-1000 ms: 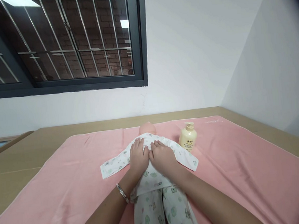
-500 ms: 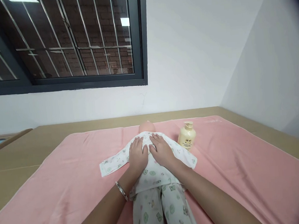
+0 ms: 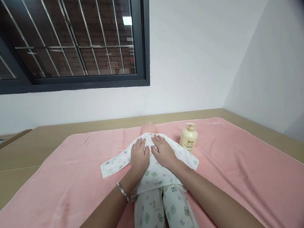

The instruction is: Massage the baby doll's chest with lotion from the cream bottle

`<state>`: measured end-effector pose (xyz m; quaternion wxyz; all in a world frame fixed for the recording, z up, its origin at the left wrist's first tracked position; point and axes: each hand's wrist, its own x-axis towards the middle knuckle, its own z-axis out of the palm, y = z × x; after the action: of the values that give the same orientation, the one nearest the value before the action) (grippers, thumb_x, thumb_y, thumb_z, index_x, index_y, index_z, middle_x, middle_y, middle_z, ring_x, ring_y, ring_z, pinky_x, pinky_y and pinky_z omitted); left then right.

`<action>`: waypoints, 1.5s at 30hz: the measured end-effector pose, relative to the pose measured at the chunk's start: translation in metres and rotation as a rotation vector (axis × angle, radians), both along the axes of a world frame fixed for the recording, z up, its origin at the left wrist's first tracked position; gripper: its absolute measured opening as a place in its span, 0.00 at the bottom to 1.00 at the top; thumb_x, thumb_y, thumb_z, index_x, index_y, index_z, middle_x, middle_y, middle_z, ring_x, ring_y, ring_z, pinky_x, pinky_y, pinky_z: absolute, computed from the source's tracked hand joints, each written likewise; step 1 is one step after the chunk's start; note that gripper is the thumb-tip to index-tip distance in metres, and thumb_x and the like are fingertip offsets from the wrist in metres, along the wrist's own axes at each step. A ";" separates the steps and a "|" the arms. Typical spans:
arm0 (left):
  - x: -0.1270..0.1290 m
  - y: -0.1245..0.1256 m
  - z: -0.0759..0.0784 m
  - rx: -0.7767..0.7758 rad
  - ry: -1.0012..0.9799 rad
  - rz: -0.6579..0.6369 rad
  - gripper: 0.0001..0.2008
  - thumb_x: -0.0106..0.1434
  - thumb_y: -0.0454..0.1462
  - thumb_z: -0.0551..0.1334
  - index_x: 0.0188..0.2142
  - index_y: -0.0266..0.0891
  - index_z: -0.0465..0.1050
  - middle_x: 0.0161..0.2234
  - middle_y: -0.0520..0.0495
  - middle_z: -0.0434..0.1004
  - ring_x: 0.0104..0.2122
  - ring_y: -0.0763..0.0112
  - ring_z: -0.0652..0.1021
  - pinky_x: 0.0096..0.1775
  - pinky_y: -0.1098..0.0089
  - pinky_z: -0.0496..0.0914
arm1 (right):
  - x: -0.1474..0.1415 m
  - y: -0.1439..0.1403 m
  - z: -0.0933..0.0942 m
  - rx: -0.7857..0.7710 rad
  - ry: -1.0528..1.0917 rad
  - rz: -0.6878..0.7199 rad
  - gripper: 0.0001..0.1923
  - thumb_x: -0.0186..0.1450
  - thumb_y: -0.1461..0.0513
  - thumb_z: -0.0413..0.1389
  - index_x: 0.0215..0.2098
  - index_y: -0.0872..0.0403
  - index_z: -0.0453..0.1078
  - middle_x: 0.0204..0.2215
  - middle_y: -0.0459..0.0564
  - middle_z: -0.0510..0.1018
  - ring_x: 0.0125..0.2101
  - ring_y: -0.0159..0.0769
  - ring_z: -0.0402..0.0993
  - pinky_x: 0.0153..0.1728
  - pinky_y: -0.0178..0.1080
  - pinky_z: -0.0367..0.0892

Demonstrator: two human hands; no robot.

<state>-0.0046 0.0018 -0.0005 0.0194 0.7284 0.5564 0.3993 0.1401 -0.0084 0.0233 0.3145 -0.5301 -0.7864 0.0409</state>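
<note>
A baby doll lies stretched out in front of me, its bare head [image 3: 148, 128] at the far end. It wears a white printed top [image 3: 157, 177] with the sleeves spread to both sides, and matching trousers [image 3: 151, 216]. My left hand [image 3: 140, 156] rests flat on the left side of the doll's chest, a silvery bracelet on the wrist. On the right side of the chest lies my right hand [image 3: 164, 152], also flat with fingers stretched forward. The two thumbs are close to each other near the middle. Neither hand grips anything.
A pale yellow pump bottle [image 3: 189, 138] stands just beyond the doll's right sleeve. Under everything spreads a pink cloth [image 3: 75, 176] on a wooden surface [image 3: 15, 156]. Behind rise a white wall [image 3: 189, 54] and a dark-framed window [image 3: 86, 82] with metal bars.
The view has shifted very slightly. Both hands stay in the same place on the doll's chest, and the bottle has not been moved.
</note>
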 end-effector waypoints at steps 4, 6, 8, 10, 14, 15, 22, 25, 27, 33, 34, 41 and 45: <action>0.001 -0.003 0.002 0.048 0.046 0.011 0.20 0.67 0.36 0.49 0.54 0.37 0.69 0.56 0.40 0.71 0.58 0.57 0.68 0.60 0.51 0.60 | 0.000 0.001 -0.001 0.001 0.009 0.001 0.25 0.69 0.60 0.44 0.62 0.61 0.61 0.63 0.58 0.61 0.64 0.43 0.52 0.64 0.46 0.46; 0.002 -0.007 0.005 0.102 0.089 0.028 0.18 0.67 0.36 0.49 0.51 0.38 0.72 0.52 0.41 0.75 0.54 0.57 0.72 0.60 0.51 0.60 | 0.000 0.002 -0.001 0.001 0.015 0.006 0.25 0.69 0.60 0.45 0.62 0.61 0.61 0.63 0.58 0.62 0.64 0.44 0.52 0.64 0.47 0.46; 0.003 -0.012 0.009 0.159 0.133 0.062 0.15 0.67 0.35 0.50 0.46 0.38 0.74 0.45 0.43 0.79 0.48 0.59 0.75 0.60 0.49 0.57 | 0.002 0.003 -0.001 -0.005 0.021 0.022 0.25 0.69 0.60 0.45 0.62 0.60 0.61 0.63 0.58 0.61 0.64 0.44 0.52 0.64 0.47 0.47; 0.004 -0.016 0.011 0.198 0.161 0.086 0.13 0.67 0.35 0.51 0.43 0.39 0.75 0.40 0.44 0.80 0.44 0.59 0.76 0.60 0.48 0.56 | 0.005 0.005 0.000 -0.017 0.020 0.053 0.25 0.69 0.59 0.46 0.62 0.59 0.61 0.64 0.57 0.60 0.65 0.44 0.51 0.64 0.47 0.47; 0.004 -0.017 0.012 0.199 0.163 0.083 0.13 0.66 0.35 0.52 0.42 0.39 0.75 0.39 0.44 0.80 0.43 0.59 0.76 0.55 0.52 0.63 | 0.010 0.008 0.002 -0.033 -0.006 0.078 0.26 0.69 0.58 0.46 0.63 0.59 0.60 0.65 0.58 0.59 0.65 0.44 0.50 0.64 0.47 0.46; 0.004 -0.016 0.012 0.185 0.159 0.080 0.13 0.66 0.35 0.52 0.43 0.38 0.75 0.41 0.43 0.79 0.44 0.58 0.76 0.54 0.53 0.65 | 0.010 0.008 0.003 -0.030 -0.018 0.071 0.26 0.70 0.58 0.46 0.63 0.60 0.60 0.65 0.58 0.59 0.65 0.44 0.50 0.64 0.47 0.46; 0.002 -0.005 0.001 0.024 0.132 0.110 0.22 0.67 0.37 0.49 0.57 0.31 0.67 0.59 0.35 0.67 0.61 0.53 0.66 0.60 0.51 0.60 | -0.005 -0.009 0.007 0.057 -0.178 -0.083 0.24 0.71 0.60 0.44 0.61 0.63 0.63 0.59 0.61 0.67 0.61 0.47 0.60 0.61 0.46 0.53; 0.001 -0.002 -0.001 -0.012 0.126 0.096 0.23 0.67 0.37 0.49 0.59 0.31 0.64 0.61 0.35 0.64 0.63 0.53 0.62 0.62 0.50 0.56 | -0.015 -0.022 0.007 0.110 -0.298 -0.131 0.24 0.70 0.62 0.43 0.60 0.67 0.63 0.56 0.67 0.69 0.58 0.49 0.64 0.60 0.47 0.56; 0.001 -0.001 -0.002 -0.028 0.116 0.084 0.24 0.67 0.37 0.49 0.60 0.30 0.63 0.62 0.35 0.63 0.64 0.54 0.61 0.63 0.50 0.54 | -0.019 -0.029 0.006 0.127 -0.362 -0.123 0.24 0.69 0.63 0.45 0.60 0.69 0.63 0.55 0.69 0.70 0.57 0.52 0.65 0.58 0.48 0.57; 0.001 -0.001 0.000 -0.050 0.096 0.079 0.24 0.67 0.37 0.49 0.60 0.30 0.64 0.62 0.35 0.63 0.63 0.54 0.61 0.63 0.51 0.55 | -0.019 -0.030 0.007 0.102 -0.300 -0.117 0.22 0.69 0.62 0.46 0.57 0.64 0.67 0.54 0.66 0.72 0.57 0.50 0.66 0.57 0.48 0.59; 0.001 -0.001 0.001 -0.054 0.097 0.079 0.24 0.67 0.37 0.48 0.60 0.30 0.64 0.62 0.35 0.63 0.63 0.54 0.61 0.63 0.51 0.54 | -0.017 -0.027 0.007 0.089 -0.269 -0.115 0.22 0.69 0.62 0.45 0.57 0.62 0.67 0.54 0.64 0.72 0.57 0.49 0.65 0.57 0.47 0.59; 0.002 -0.003 0.001 -0.047 0.091 0.097 0.24 0.67 0.39 0.49 0.60 0.32 0.64 0.62 0.35 0.64 0.63 0.53 0.62 0.62 0.50 0.56 | 0.000 0.000 0.003 -0.020 -0.079 -0.031 0.28 0.70 0.56 0.45 0.64 0.61 0.58 0.64 0.58 0.59 0.65 0.46 0.51 0.63 0.46 0.49; 0.002 -0.003 0.002 -0.049 0.090 0.095 0.25 0.67 0.39 0.48 0.60 0.30 0.64 0.61 0.34 0.64 0.62 0.53 0.63 0.62 0.51 0.56 | 0.002 0.005 -0.002 -0.033 -0.040 -0.005 0.29 0.69 0.57 0.45 0.65 0.63 0.55 0.66 0.61 0.55 0.66 0.46 0.48 0.65 0.47 0.44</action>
<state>-0.0023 -0.0012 0.0013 -0.0070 0.7176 0.6004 0.3529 0.1422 -0.0032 0.0214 0.2900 -0.5379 -0.7904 0.0421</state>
